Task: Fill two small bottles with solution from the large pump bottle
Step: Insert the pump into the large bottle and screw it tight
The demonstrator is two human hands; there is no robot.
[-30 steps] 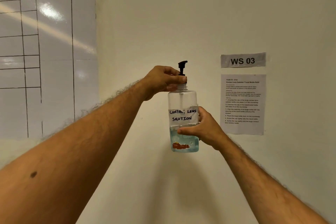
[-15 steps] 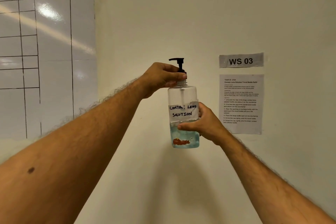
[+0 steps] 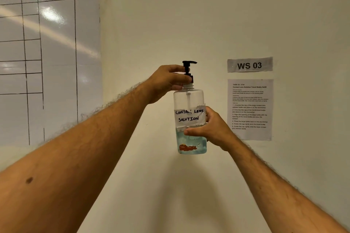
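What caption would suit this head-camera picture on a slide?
Left hand grips the black pump cap while the right hand holds the large pump bottle up before a wall.

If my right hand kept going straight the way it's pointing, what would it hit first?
The right hand points left and already grips the pump bottle, so the bottle comes first. Past it, the way looks free up to the left forearm, though depth is unclear.

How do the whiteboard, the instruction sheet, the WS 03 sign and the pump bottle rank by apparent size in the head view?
1. whiteboard
2. instruction sheet
3. pump bottle, which looks close to the sheet and is held nearer the camera, so that order is unsure
4. WS 03 sign
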